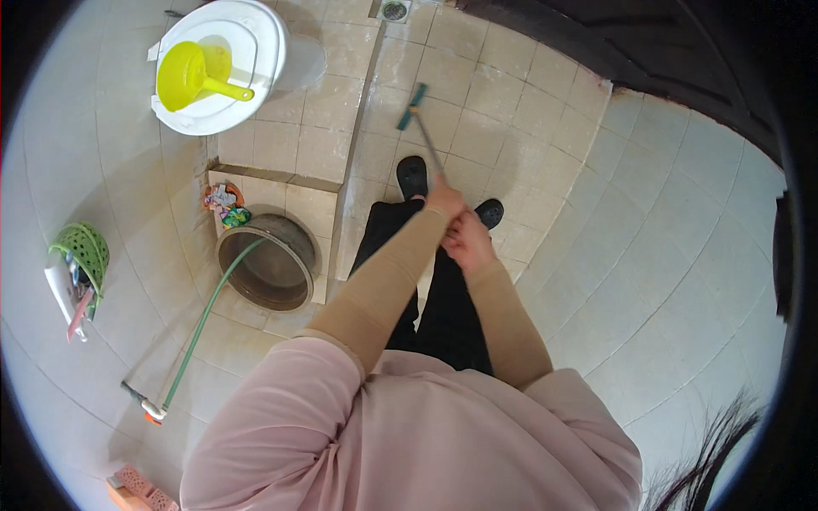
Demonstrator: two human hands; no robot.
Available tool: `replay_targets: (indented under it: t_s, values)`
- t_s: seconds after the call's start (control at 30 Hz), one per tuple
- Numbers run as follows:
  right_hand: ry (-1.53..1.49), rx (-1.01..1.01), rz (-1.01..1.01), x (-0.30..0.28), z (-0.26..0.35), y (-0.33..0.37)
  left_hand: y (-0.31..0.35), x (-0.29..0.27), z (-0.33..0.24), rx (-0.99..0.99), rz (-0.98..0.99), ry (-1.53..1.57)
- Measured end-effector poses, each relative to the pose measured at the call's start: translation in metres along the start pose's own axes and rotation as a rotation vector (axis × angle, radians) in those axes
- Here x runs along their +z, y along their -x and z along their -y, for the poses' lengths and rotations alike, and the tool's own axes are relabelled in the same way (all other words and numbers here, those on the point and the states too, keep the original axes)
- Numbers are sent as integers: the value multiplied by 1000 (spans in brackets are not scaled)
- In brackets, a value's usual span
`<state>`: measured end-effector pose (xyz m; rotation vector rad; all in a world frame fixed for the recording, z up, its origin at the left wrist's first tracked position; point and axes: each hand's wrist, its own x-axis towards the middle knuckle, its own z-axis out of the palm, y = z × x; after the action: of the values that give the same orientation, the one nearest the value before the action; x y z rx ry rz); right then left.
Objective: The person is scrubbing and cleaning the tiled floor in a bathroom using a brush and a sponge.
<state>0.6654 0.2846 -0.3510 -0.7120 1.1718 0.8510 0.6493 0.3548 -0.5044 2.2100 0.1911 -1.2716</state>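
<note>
Both hands are together in front of the trousered legs, one just behind the other. The left hand (445, 201) leads, wrapped closed round the grey handle (431, 152) of a long-handled tool; the right hand (469, 241) sits right up against it, fingers curled where the line of the handle runs in. I can't see the handle's end beneath that right fist.

Just past the hands are two dark shoes: the left shoe (412, 177) ahead of the left hand and a little to its left, the right shoe (489, 213) close beside the right hand. The handle slants away from the left hand, past the left shoe, to the tool's narrow teal head (412, 106), set crosswise on the tan floor tiles (503, 85). Whether that's a brush or a squeegee, I can't tell.

Well to the left of the hands is a dark round tub (298, 238), a green hose (203, 315) running into it, with crumpled wrappers (226, 206) beside it. Beyond those, ahead and left of the hands, a yellow dipper (179, 77) rests on a white toilet lid (273, 43). Farthest ahead lies a round floor drain (394, 11).
</note>
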Motion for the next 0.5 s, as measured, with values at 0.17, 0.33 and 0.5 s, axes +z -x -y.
replay_targets:
  t_s: [0.17, 0.33, 0.5]
  values:
    - [83, -42, -63, -14, 7, 26, 23, 7, -28, -16, 1, 395]
    - [44, 61, 116, 59, -12, -24, 39, -83, 31, -157, -225, 274]
    - [46, 5, 224, 76, -14, -53, 27, -127, 43, -371, -102, 722]
